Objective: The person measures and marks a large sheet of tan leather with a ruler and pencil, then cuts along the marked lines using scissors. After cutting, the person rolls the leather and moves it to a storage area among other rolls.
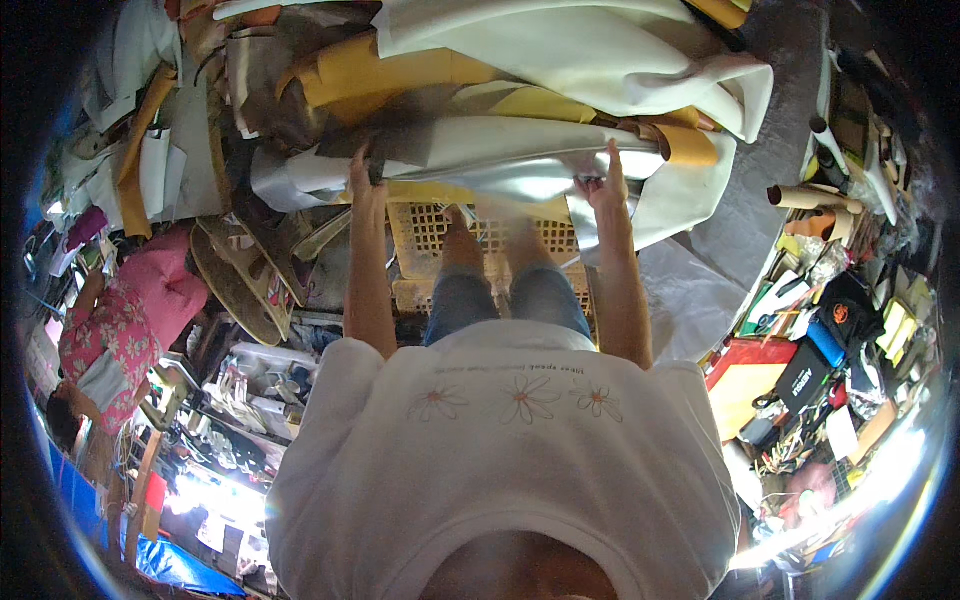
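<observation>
A silvery-white sheet (490, 160), leather-like and partly folded, stretches across in front of me between my two arms. My left hand (366, 172) has its fingers closed on the sheet's left part, beside a dark patch of material. At the right part, my right hand (606, 183) grips the sheet with curled fingers, one finger or the thumb pointing up along it. Just beyond lie a mustard-yellow sheet (400, 72) and a larger white sheet (570, 45), draped in loose folds. An orange-tan rolled piece (688, 146) rests by the sheet's right end.
A yellow plastic crate (412, 262) with a grid pattern is by my legs. To the left, another person (110, 350) wears pink floral clothing near a brown-framed object (235, 280). Rolled materials (815, 198) and a red-edged box (750, 380) crowd the right side.
</observation>
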`<state>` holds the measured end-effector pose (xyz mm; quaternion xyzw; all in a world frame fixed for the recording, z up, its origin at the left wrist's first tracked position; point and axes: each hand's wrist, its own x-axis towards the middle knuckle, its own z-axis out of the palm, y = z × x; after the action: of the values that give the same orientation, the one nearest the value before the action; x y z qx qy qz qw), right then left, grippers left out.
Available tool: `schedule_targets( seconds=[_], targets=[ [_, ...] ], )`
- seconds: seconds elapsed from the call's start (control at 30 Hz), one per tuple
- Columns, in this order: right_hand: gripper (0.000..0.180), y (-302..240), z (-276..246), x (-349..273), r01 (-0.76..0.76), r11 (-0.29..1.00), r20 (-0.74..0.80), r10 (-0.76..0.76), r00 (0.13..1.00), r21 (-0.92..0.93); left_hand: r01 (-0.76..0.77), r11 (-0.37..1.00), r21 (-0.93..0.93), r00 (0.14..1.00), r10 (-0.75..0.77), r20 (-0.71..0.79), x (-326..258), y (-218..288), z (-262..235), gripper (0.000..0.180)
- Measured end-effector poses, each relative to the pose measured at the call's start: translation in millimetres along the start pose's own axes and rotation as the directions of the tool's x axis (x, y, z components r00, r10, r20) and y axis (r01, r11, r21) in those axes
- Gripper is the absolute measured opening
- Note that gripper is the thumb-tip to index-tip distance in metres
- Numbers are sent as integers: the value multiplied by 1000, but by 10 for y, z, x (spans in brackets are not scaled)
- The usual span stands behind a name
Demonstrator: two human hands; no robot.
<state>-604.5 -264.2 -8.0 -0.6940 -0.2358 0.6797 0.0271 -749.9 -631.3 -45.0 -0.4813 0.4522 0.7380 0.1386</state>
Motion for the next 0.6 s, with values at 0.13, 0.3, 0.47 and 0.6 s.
schedule_targets(
  seconds=[0.13,0.3,0.47,0.6],
  targets=[
    [67,-152,-73,183,21,999,93,-23,995,27,-94,995,-20,975,96,198,-790,108,-112,24],
    [26,-95,-423,224,261,965,113,-257,960,-21,-211,959,-189,892,268,363,-1060,325,24,28],
    [13,-119,-698,-63,441,875,162,-474,866,202,-344,936,68,914,318,253,-956,642,-79,46],
    [32,-214,-653,-208,424,896,239,-444,864,132,-388,914,119,897,344,279,-756,762,-119,48]
  ],
)
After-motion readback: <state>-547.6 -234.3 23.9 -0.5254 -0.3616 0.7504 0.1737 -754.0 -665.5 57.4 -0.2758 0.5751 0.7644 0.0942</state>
